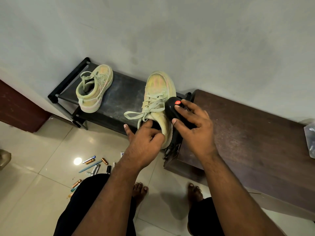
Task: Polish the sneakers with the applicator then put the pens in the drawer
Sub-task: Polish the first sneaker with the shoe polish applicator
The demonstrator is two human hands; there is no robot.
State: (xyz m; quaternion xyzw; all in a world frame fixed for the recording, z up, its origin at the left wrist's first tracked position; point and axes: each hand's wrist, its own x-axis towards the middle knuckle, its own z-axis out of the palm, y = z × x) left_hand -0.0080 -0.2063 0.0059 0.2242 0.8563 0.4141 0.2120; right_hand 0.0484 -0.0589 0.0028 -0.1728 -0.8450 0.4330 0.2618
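Two pale green sneakers stand on a low black rack against the wall. The left sneaker lies untouched at the rack's left end. My left hand grips the heel collar of the right sneaker, fingers tucked into its opening. My right hand holds a black applicator with a red label against that sneaker's right side. Several pens lie scattered on the tiled floor below my left arm.
A dark brown wooden cabinet top stretches to the right of the rack. A clear plastic bag lies at its far right edge. My bare feet stand on the tiles in front. A dark red-brown panel is at the left.
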